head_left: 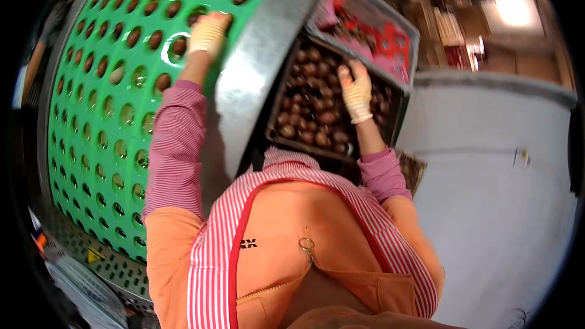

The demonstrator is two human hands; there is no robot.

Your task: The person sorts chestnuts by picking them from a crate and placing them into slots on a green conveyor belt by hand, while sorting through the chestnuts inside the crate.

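While your left hand (207,34) reaches over the green panel (144,58), its fingers bend down beside a pocket holding a brown piece; you would do well to keep the fingertips low there, so a piece settles in rather than rolls. Whether that hand grips anything, I cannot tell. Your right hand (357,92) lies over the brown pieces (326,117) in the dark crate (308,150), fingers bent, and a grip on one is likewise too unclear to tell. A loose, shallow scoop probably suits these rounded, glossy pieces (a hard squeeze could make them slip out). The crate carries a crowded heap, and more pieces sit in the panel's upper pockets. A metal strip (247,67) runs between panel and crate; just beyond the crate, a grey bin (412,31) holds red and pink material
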